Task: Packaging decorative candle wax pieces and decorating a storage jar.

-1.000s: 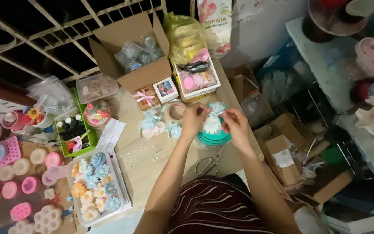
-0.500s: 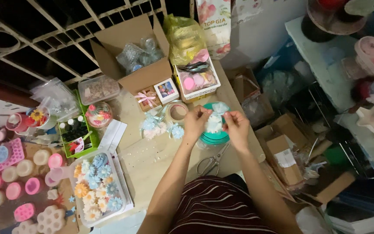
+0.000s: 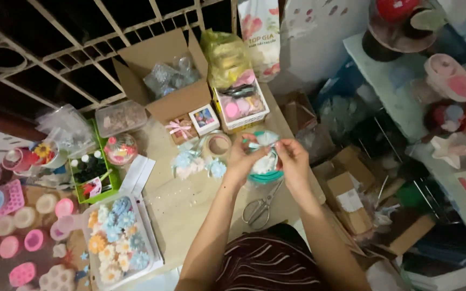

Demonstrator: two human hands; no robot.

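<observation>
Wrapping looks part-done: small clear-wrapped packet with a white flower shape and pale-blue ribbon (image 3: pixel 266 153) sits pinched between both hands, above a teal round tin (image 3: pixel 265 173) on the pale wooden tabletop (image 3: pixel 182 202). Ribbon at the packet's top, toward 12 o'clock, seems gathered but whether it is tied I cannot tell. Judged finished: three or so similar blue-and-white wrapped bundles (image 3: pixel 195 160) lying at 9 o'clock of the hands. Judged left: white tray of loose blue, white and orange flower shapes (image 3: pixel 115 237) at 7 o'clock. Left hand (image 3: pixel 242 157) closed narrowly on the packet's left edge, fingers curled; right hand (image 3: pixel 292 160) pinching its right side, wrist bent inward. Forearms converge from 6 o'clock. Steel scissors (image 3: pixel 260 207) lie untouched just below.
</observation>
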